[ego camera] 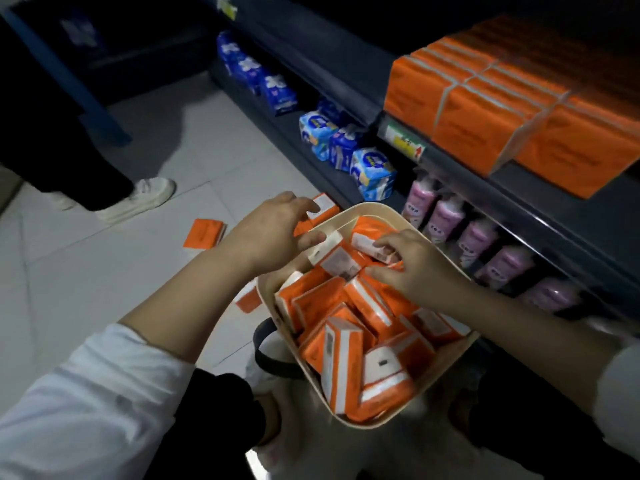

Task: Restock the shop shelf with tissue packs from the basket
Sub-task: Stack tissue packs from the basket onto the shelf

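Note:
A cream basket (267, 303) sits low in front of me, filled with several orange tissue packs (332, 341). My left hand (273, 230) reaches over the basket's far left rim, its fingers and thumb closed around one orange pack with a white end (323, 207). My right hand (408, 265) is inside the basket, fingertips and thumb pinching a pack (372, 247) on top of the pile. On the dark shelf (540, 199) at upper right stand rows of larger orange tissue bundles (485, 112).
Two orange packs lie on the tiled floor, one (204, 233) left of the basket and one (249, 301) beside it. Another person's dark trouser leg and white shoe (138, 199) stand at left. Blue packets (372, 171) and pink bottles (478, 240) fill the lower shelves.

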{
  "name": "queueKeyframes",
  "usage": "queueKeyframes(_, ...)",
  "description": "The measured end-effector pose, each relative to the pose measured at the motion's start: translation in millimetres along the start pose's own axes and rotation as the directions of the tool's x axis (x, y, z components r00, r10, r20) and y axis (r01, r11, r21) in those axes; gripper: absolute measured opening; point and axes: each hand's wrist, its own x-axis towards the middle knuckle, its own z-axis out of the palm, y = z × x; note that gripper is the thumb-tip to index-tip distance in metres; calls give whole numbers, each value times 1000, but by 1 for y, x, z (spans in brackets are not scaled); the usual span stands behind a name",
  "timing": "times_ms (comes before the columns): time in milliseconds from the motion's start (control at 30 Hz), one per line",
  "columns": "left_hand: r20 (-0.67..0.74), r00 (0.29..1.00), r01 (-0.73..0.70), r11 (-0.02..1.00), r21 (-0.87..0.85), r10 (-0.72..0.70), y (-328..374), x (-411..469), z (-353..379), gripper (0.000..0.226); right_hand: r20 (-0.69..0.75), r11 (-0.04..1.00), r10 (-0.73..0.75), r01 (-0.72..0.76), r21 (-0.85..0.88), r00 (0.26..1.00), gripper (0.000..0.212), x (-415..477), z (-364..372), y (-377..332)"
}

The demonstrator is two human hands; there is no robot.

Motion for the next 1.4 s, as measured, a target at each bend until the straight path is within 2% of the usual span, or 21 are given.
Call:
queueKeyframes(100, 0, 1000, 17, 1000, 3, -17, -12, -12, -4, 48, 248, 995, 98, -86, -59, 964, 53, -1, 32, -9)
queueKeyframes(233, 4, 999, 35, 999, 0, -35, -22, -20, -8, 48, 454, 972, 231, -179, -154, 861, 78, -5, 58, -21)
queueKeyframes(333, 4, 1000, 27, 1000, 0, -27, -26, -20, -9, 48, 529, 952, 292, -187, -244, 796, 83, -6, 68, -26)
queueKeyframes(433, 5, 1000, 22, 1000, -6, -22, -27, -19, -11, 49, 563, 937, 343, -228, -265, 752, 74, -6, 72, -28)
queueKeyframes(600, 21, 1000, 21, 1000, -15, -21, -26, -16, -9, 49, 548, 944, 330, -271, -189, 768, 58, 4, 65, -26)
queueKeyframes(667, 59, 998, 24, 998, -51, -20, -25, -16, -9, 51, 519, 939, 322, -336, -69, 792, 54, 15, 55, -23)
queueKeyframes(767, 146, 989, 60, 985, -161, -36, -22, -17, -7, 65, 439, 877, 241, -388, 284, 866, 29, 31, 31, -24)
queueKeyframes(833, 206, 976, 125, 963, -238, -76, -18, -16, -6, 79, 391, 741, 196, -397, 542, 899, 24, 38, 14, -29)
queueKeyframes(900, 255, 960, 189, 937, -295, -113, -16, -15, -6, 84, 354, 568, 163, -381, 729, 921, 23, 41, 0, -33)
queueKeyframes(967, 278, 953, 224, 902, -370, -122, -16, -13, -7, 75, 323, 466, 161, -360, 808, 933, 26, 41, -9, -33)
queueKeyframes(1000, 273, 954, 226, 891, -395, -121, -17, -13, -8, 67, 315, 463, 163, -354, 813, 935, 29, 41, -9, -31)
queueKeyframes(1067, 239, 964, 206, 902, -380, -119, -16, -12, -7, 54, 306, 514, 161, -344, 786, 938, 37, 36, -5, -26)
queueKeyframes(1133, 182, 975, 182, 930, -318, -129, -15, -12, -4, 54, 311, 629, 155, -336, 701, 938, 51, 28, 4, -14)
queueKeyframes(1200, 133, 981, 176, 947, -268, -145, -15, -10, -3, 60, 370, 814, 140, -319, 485, 918, 72, 15, 12, 2)
queueKeyframes(1267, 119, 981, 176, 952, -249, -150, -14, -8, -1, 63, 487, 972, 87, -182, 151, 869, 89, 1, 17, 20)
queueKeyframes(1333, 127, 982, 167, 954, -250, -138, -12, -5, 1, 64, 613, 996, 55, -2, -86, 788, 92, -14, 23, 33)
queueKeyframes(1400, 136, 983, 157, 957, -245, -127, -7, -3, 2, 65, 685, 980, 44, 100, -170, 727, 86, -26, 29, 42)
